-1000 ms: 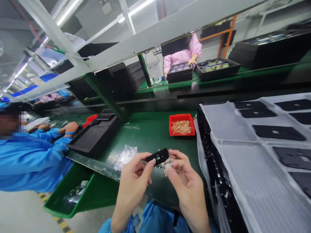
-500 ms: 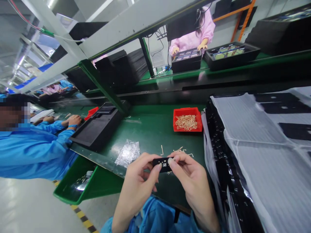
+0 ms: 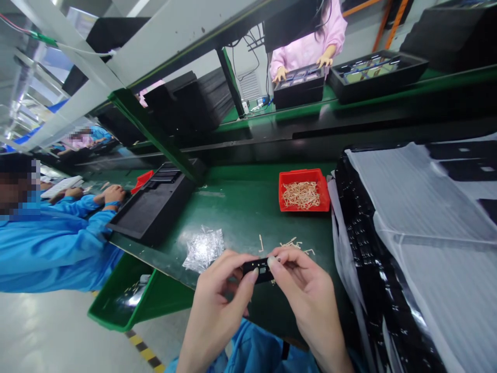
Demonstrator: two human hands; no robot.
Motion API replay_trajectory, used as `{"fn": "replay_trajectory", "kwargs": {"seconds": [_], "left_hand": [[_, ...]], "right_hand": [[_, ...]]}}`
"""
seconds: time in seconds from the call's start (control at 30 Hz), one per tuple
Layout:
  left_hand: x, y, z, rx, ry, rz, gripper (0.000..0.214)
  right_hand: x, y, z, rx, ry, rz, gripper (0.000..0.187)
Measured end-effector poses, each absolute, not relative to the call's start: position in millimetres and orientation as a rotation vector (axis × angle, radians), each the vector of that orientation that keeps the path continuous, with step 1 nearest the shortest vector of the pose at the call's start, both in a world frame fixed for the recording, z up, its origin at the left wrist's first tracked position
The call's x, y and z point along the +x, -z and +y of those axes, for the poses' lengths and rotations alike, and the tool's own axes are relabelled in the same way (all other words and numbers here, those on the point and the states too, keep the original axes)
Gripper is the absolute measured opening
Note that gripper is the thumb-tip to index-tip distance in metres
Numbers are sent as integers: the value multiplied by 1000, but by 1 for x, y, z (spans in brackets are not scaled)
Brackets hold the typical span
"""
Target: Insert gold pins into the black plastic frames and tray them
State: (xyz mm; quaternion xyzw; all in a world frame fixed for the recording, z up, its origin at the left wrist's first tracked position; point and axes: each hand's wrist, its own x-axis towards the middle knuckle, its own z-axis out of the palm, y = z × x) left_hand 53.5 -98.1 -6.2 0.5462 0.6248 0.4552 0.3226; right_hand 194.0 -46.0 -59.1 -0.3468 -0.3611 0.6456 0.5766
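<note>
My left hand [image 3: 219, 300] and my right hand [image 3: 306, 292] together pinch a small black plastic part [image 3: 258, 269] just above the near edge of the green bench [image 3: 236, 212]. Thumbs and forefingers of both hands press on it from either side. A few loose tan metal strips [image 3: 291, 243] lie on the bench just beyond my fingers. A red bin [image 3: 303, 190] farther back holds many more of these strips. A crumpled clear plastic bag [image 3: 204, 248] lies to the left of my left hand.
A stack of black trays under white foam sheets [image 3: 419, 217] fills the right side. A black tray [image 3: 153, 204] sits at the left, beside a person in a blue coat [image 3: 50, 243]. A green bin [image 3: 124, 300] hangs below the bench edge. A person in pink [image 3: 310, 41] works opposite.
My hands closed together and lowered the black part toward me; my right thumb and forefinger now press on it. The view tilted down slightly.
</note>
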Motion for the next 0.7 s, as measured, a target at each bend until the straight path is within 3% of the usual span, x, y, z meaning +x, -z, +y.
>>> {"fn": "replay_trajectory", "kwargs": {"seconds": [0.7], "left_hand": [[73,-1,-67,1389,-1206,1756,17]], "right_hand": [[192,59,-43,-873,-1311,-865,12]]}}
